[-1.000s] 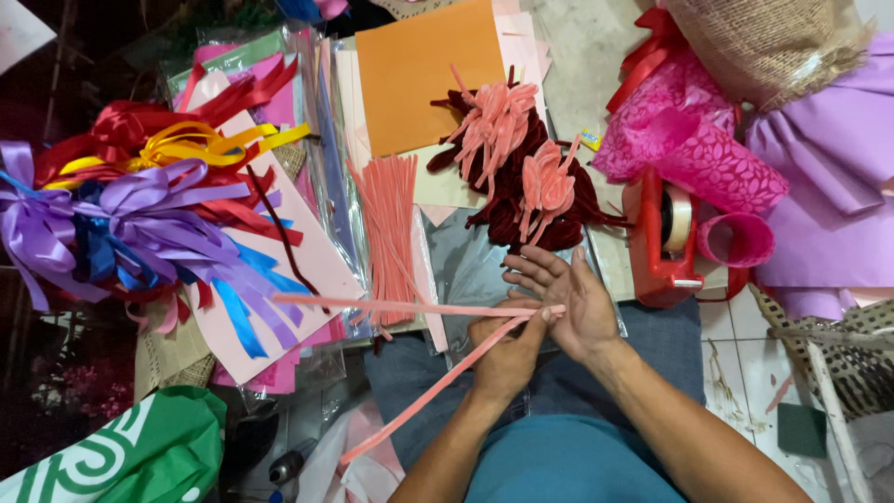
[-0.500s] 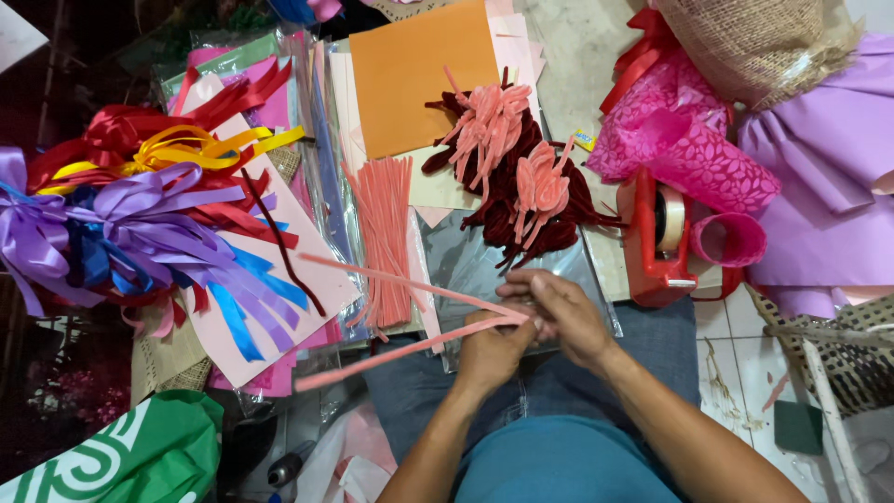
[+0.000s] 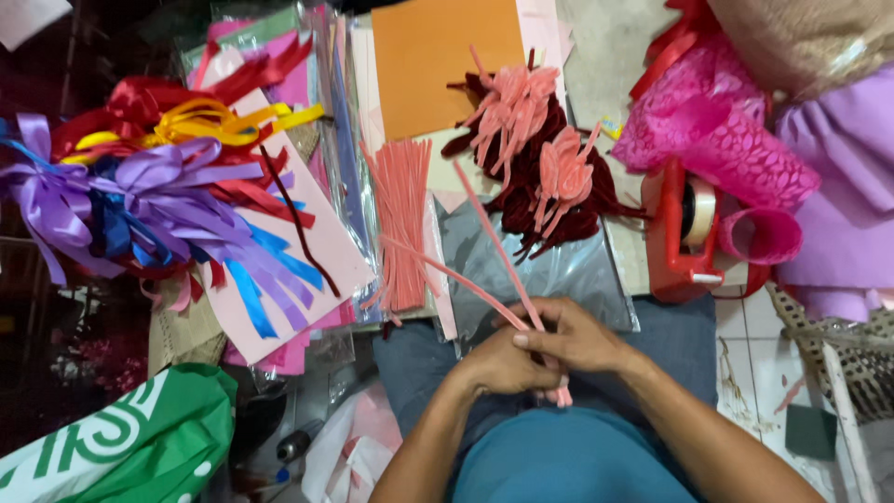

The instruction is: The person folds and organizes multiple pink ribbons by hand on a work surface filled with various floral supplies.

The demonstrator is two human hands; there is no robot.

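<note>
Both hands meet over my lap, closed together around pink pipe cleaners [image 3: 484,237]. My left hand [image 3: 503,365] grips the stems from below. Over it lies my right hand [image 3: 582,337], pinching the same stems. Two long pink ends stick up and to the left from the hands, and a short end pokes out below them. A bundle of straight pink pipe cleaners [image 3: 400,224] lies just beyond the hands. Finished pink and dark red pipe cleaner shapes [image 3: 540,163] rest further back.
A heap of purple, red, yellow and blue ribbons [image 3: 149,196] sits at left on pink card. An orange sheet [image 3: 438,56] lies at the back. A red tape dispenser [image 3: 684,233], pink mesh wrap [image 3: 717,130] and lilac fabric [image 3: 847,186] are at right. A green bag [image 3: 121,447] is at lower left.
The long pink stems pointed left and down before; they now point up and left. Both hands have drawn closer to my body and closed together on the stems.
</note>
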